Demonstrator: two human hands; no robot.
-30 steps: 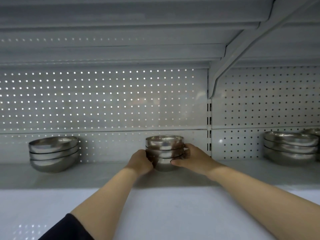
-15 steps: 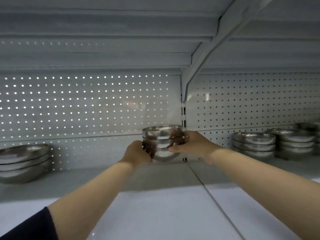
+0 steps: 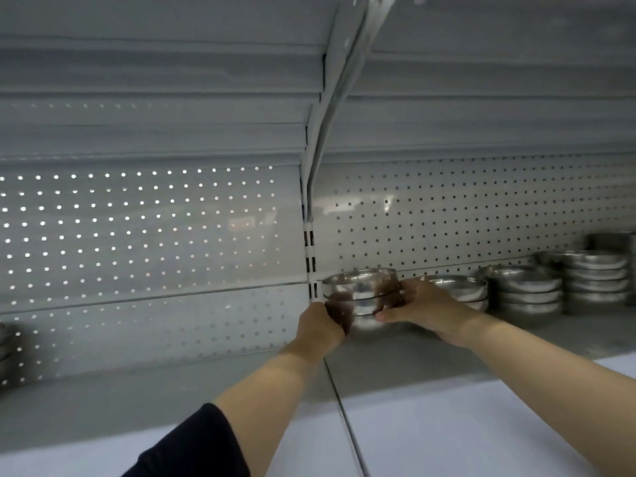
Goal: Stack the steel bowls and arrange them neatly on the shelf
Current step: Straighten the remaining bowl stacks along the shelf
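A: Where are the bowls?
B: The left hand [image 3: 318,323] and right hand [image 3: 421,309] grip a small stack of bowls [image 3: 361,297] from both sides, at the shelf [image 3: 447,366], beside a low bowl pile [image 3: 457,287].
A: Touching the shelf?
B: Too blurry, maybe.

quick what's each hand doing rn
Left hand: grips the left side of the bowl stack.
Right hand: grips the right side of the same stack.
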